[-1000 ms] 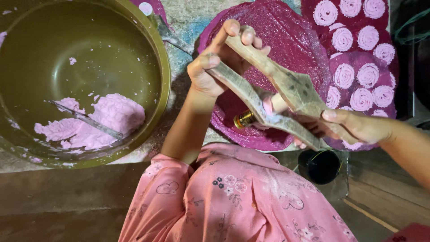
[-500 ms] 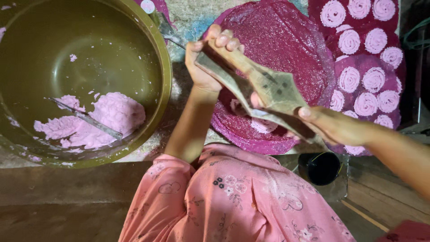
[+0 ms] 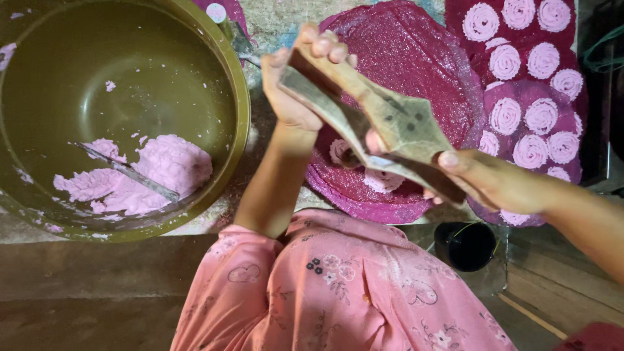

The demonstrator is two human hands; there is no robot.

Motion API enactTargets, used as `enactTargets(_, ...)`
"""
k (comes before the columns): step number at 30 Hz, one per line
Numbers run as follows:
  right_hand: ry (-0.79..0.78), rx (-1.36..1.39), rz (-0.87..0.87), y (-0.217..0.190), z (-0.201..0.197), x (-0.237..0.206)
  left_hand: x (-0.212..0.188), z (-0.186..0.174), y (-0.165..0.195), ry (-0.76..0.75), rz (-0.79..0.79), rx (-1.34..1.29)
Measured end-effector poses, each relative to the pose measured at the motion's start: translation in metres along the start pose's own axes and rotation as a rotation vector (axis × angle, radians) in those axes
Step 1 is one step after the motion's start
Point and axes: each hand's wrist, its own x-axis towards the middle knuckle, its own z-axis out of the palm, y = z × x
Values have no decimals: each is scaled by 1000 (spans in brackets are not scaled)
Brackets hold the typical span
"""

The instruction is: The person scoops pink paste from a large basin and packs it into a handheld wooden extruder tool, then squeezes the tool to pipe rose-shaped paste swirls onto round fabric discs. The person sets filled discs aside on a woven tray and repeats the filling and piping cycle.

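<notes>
Between the two hands a wooden press (image 3: pixel 390 123) with two long handles is held over a round magenta mat (image 3: pixel 416 58); the far ends of the handles are clasped by the left hand (image 3: pixel 292 91), fingers wrapped over the top, and the near ends are pinched together by the right hand (image 3: pixel 494 185); the handles appear squeezed nearly shut. Beneath the press, pale pink spirals (image 3: pixel 383 179) are seen laid on the near part of the mat, most of which is bare; a neighbouring mat (image 3: pixel 520 71) is already covered with pink coils. To the left, a lump of pink dough (image 3: pixel 162 169) and a metal spoon (image 3: pixel 127 172) lie in a large olive bowl (image 3: pixel 240 97); by judgement, the work is well advanced yet unfinished.
</notes>
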Motion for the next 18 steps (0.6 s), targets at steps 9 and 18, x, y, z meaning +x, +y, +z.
enactTargets(9,139,-103,-49,-20,12,21,13,2,29,-8,-6,68)
enactTargets(18,80,-4,-24,-8,5,-12,1,4,-13,2,-3,-29)
